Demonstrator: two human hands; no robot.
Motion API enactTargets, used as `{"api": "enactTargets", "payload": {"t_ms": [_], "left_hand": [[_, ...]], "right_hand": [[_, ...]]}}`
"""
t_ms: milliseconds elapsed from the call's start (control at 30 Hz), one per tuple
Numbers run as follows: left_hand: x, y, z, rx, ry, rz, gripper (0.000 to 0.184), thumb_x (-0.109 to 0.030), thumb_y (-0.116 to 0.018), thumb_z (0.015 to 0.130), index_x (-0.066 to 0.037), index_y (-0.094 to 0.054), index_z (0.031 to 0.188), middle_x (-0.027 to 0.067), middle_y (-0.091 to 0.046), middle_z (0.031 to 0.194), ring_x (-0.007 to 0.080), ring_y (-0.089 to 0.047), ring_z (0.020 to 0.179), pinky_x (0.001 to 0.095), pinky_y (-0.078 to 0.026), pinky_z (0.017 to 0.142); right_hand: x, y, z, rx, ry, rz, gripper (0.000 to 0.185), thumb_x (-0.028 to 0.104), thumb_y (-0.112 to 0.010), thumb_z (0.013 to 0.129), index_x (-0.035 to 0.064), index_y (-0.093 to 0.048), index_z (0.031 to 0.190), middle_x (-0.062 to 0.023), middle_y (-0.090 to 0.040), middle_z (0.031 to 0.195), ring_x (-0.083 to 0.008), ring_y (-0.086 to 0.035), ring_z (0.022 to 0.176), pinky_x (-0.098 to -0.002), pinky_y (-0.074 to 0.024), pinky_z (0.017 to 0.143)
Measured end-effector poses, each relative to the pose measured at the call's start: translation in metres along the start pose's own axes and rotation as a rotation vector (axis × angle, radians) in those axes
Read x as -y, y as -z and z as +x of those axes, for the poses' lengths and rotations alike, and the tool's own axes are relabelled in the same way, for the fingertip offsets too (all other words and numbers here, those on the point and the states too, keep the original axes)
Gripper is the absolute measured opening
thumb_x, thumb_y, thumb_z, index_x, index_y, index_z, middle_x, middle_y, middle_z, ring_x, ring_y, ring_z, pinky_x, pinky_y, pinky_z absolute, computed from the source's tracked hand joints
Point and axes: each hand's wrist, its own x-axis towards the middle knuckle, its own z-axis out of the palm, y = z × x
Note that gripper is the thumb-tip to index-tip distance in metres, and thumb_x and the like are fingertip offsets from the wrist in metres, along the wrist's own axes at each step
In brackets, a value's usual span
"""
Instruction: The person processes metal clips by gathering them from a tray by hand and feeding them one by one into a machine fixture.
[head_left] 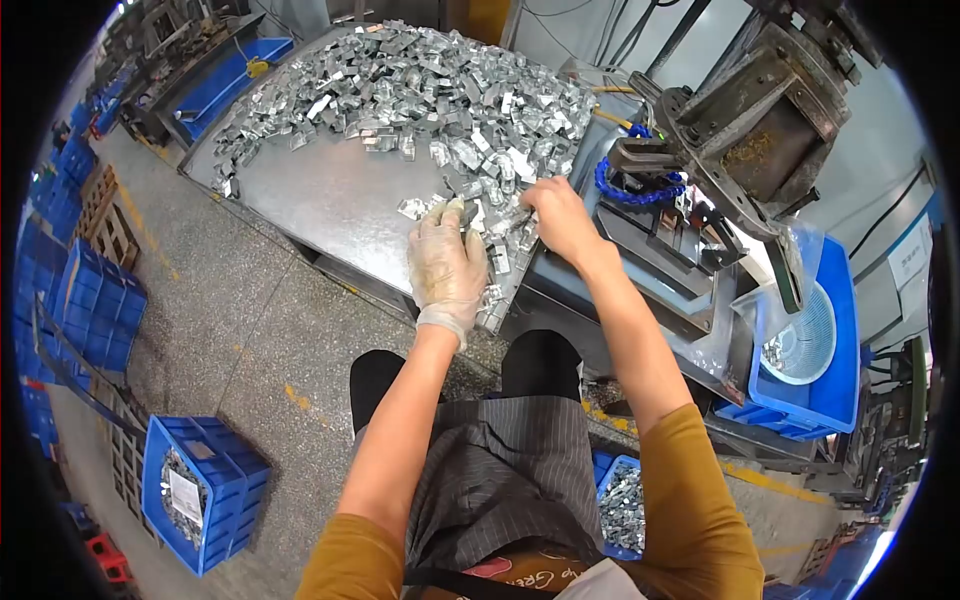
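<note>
Speckled grey floor (290, 360) spreads beneath your workplace, with blue crates (100, 300) stacked along the left. Before you stands a metal table (340, 200), its far half heaped with small shiny metal parts (430, 90); a looser band of them runs down the right side to the near corner. Your left hand (446, 262), in a thin translucent glove, lies palm down over that band, fingers slightly bent among the pieces. Your right hand (562, 218), ungloved, reaches in at the table's right edge, thumb and forefinger drawn close together beside the pieces. You can't tell from this view whether either hand grips a part. Just right of the table stands a machine (770, 140) with a blue segmented hose (632, 198). Beyond it, a pale blue basket (815, 340) sits in a blue bin (845, 300).
</note>
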Motion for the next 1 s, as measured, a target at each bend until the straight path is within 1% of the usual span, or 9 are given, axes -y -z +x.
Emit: {"api": "enactTargets", "payload": {"t_ms": [100,267,400,533,667,800,900,967,1000], "left_hand": [[0.000,-0.001,-0.002,-0.016,0.000,0.010,0.037,-0.012,-0.065,0.083,-0.005,-0.062,0.119,0.0189,-0.061,0.119,0.0379,-0.055,0.109,0.0442,-0.043,0.097],[0.003,-0.004,-0.002,-0.034,-0.033,0.018,0.036,-0.012,-0.065,0.083,-0.005,-0.062,0.119,0.0188,-0.061,0.119,0.0375,-0.056,0.109,0.0440,-0.043,0.097],[-0.002,0.001,0.000,0.004,-0.010,0.007,0.035,-0.013,-0.064,0.084,-0.004,-0.062,0.118,0.0186,-0.061,0.119,0.0372,-0.055,0.109,0.0434,-0.043,0.097],[0.003,-0.002,-0.001,0.003,-0.016,-0.002,0.036,-0.014,-0.062,0.085,-0.005,-0.061,0.119,0.0173,-0.060,0.120,0.0363,-0.055,0.111,0.0443,-0.043,0.097],[0.001,-0.005,-0.001,0.030,0.011,-0.004,0.035,-0.014,-0.062,0.085,-0.005,-0.061,0.119,0.0164,-0.060,0.118,0.0360,-0.055,0.109,0.0448,-0.043,0.096],[0.006,-0.005,-0.003,0.022,-0.032,0.026,0.036,-0.014,-0.064,0.085,-0.005,-0.061,0.120,0.0167,-0.059,0.118,0.0360,-0.053,0.110,0.0449,-0.043,0.097],[0.006,-0.005,-0.002,0.017,-0.036,0.027,0.037,-0.014,-0.064,0.085,-0.004,-0.060,0.120,0.0174,-0.059,0.120,0.0362,-0.052,0.112,0.0445,-0.042,0.098],[0.005,-0.004,-0.002,0.031,-0.027,0.030,0.037,-0.014,-0.063,0.085,-0.004,-0.060,0.121,0.0176,-0.059,0.120,0.0363,-0.053,0.112,0.0442,-0.042,0.099],[0.004,-0.003,0.000,0.054,-0.008,-0.016,0.036,-0.014,-0.063,0.085,-0.003,-0.061,0.120,0.0183,-0.059,0.120,0.0365,-0.053,0.112,0.0446,-0.042,0.099]], "right_hand": [[0.000,0.013,-0.002,0.044,0.042,0.029,0.017,-0.008,-0.060,0.067,0.0014,-0.069,0.078,-0.0155,-0.065,0.085,-0.0389,-0.060,0.091,-0.0431,-0.0481,0.086],[0.001,0.026,-0.014,0.027,0.158,-0.027,0.013,0.000,-0.057,0.077,0.0047,-0.066,0.084,-0.0107,-0.057,0.088,-0.0306,-0.053,0.093,-0.0409,-0.0459,0.085],[0.005,0.028,-0.025,0.040,0.168,-0.123,0.017,0.000,-0.061,0.073,0.0050,-0.064,0.089,-0.0103,-0.055,0.092,-0.0300,-0.053,0.095,-0.0414,-0.0458,0.083],[0.011,0.036,-0.042,-0.102,0.152,-0.116,0.022,-0.005,-0.064,0.066,0.0016,-0.057,0.086,-0.0120,-0.052,0.096,-0.0321,-0.052,0.093,-0.0406,-0.0473,0.079],[0.011,0.052,-0.072,-0.104,0.036,0.036,0.011,-0.005,-0.056,0.081,-0.0002,-0.053,0.090,-0.0150,-0.050,0.093,-0.0350,-0.050,0.089,-0.0418,-0.0439,0.079],[0.003,0.051,-0.100,-0.023,-0.104,0.168,0.011,-0.005,-0.053,0.083,-0.0012,-0.050,0.092,-0.0189,-0.048,0.092,-0.0381,-0.050,0.091,-0.0440,-0.0432,0.081],[-0.006,0.060,-0.121,-0.095,-0.140,0.183,0.012,-0.005,-0.053,0.083,-0.0014,-0.050,0.094,-0.0198,-0.048,0.092,-0.0391,-0.050,0.090,-0.0449,-0.0430,0.081],[-0.016,0.076,-0.133,-0.269,-0.177,0.114,0.010,-0.005,-0.051,0.086,-0.0009,-0.051,0.095,-0.0224,-0.049,0.092,-0.0428,-0.050,0.089,-0.0495,-0.0417,0.079],[-0.021,0.085,-0.137,-0.353,-0.283,0.072,0.009,-0.004,-0.051,0.087,-0.0011,-0.052,0.095,-0.0225,-0.049,0.093,-0.0427,-0.050,0.089,-0.0496,-0.0418,0.079]]}}
